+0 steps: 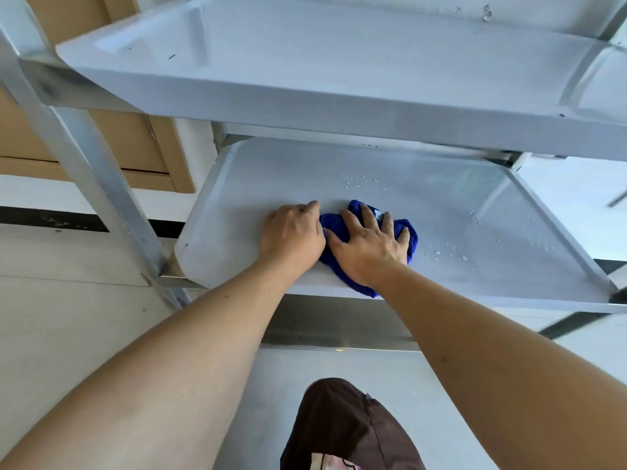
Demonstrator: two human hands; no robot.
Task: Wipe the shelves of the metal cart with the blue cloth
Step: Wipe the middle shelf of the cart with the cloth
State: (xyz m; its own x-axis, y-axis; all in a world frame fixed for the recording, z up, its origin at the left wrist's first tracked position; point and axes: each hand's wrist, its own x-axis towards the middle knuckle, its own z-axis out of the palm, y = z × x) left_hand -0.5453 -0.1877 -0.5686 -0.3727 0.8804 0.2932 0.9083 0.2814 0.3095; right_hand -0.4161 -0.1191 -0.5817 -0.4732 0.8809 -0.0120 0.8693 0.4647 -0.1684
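A crumpled blue cloth [369, 245] is pressed flat under the spread fingers of the right hand [368, 247] at the near edge of the metal cart's middle shelf [458, 212], a smooth, matte grey tray with rounded corners. The left hand [293, 234], loosely curled and holding nothing, is laid beside it, touching the cloth. Water droplets [444, 252] are beaded toward the right edge

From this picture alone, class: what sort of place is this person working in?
Probably a kitchen or utility room, though that is uncertain. Clues: a metal cart with wet steel shelves, a pale tiled floor, and wooden cabinet doors behind.
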